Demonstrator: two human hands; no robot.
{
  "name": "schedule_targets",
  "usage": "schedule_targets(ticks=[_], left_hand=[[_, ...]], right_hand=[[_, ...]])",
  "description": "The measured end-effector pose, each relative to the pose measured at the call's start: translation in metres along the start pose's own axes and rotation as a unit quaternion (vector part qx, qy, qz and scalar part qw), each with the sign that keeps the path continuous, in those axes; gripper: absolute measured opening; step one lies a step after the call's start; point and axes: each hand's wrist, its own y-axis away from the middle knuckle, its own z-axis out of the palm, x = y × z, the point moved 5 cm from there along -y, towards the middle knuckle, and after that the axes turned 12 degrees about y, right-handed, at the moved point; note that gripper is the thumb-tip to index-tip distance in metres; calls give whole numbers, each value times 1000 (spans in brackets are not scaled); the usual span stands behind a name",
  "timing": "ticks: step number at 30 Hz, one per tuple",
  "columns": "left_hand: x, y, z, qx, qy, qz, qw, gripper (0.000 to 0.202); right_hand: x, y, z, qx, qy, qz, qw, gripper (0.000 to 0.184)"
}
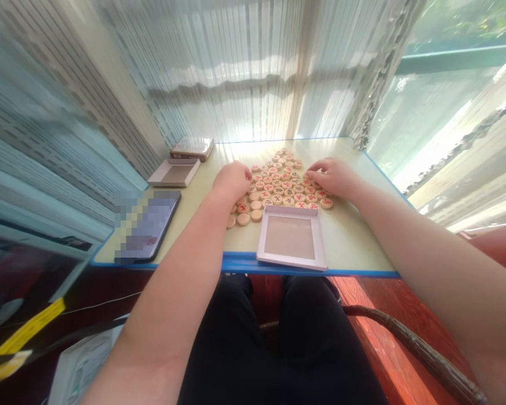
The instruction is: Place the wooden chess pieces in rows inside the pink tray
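Loosely curled, our left hand (231, 181) rests at the left side of the xiangqi pieces (280, 185), and from above we cannot tell whether its fingers close on any piece. Our right hand (333, 177) lies open on the pile's right side, its fingers spread across the pieces without closing on one.

The wooden discs sit in a dense heap on the table (354, 236), with a few loose ones near our left wrist. Red marks show on several nearer discs, but most characters are too small to read, and our hands cover part of the heap.

Just in front of the pieces lies a shallow tray (261, 236) with pale walls and a tan base, almost touching the nearest discs and jutting slightly past the table's blue edge (236, 263). Farther left sits a second tray (168, 183), beyond it a closed box (192, 147) with a glossy top. A phone (147, 226) lies near the left edge, partly pixelated, so its screen cannot be made out.

Our left forearm (172, 270) crosses the table's near side and blocks what lies beneath it. Curtains (236, 67) hang behind the table, glaring with light. Below, our dark trousers (278, 337) fill the gap between our arms, beside a woven chair arm (417, 349). A yellow strap (25, 332) is cut off at lower left.
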Motion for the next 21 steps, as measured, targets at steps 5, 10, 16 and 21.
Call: schedule_targets(ticks=[5,10,16,21], left_hand=[[-1,-2,2,-6,11,13,1000,20],[2,-2,0,9,-10,-1,1000,27],[3,2,-7,31,-34,-20,999,32],[0,4,-11,35,-35,-37,998,28]], right_hand=[[-1,-1,0,0,-3,-17,1000,30],[-2,0,-1,2,7,-14,1000,30],[-2,-1,0,0,5,-15,1000,29],[-3,1,-3,2,6,-13,1000,31]])
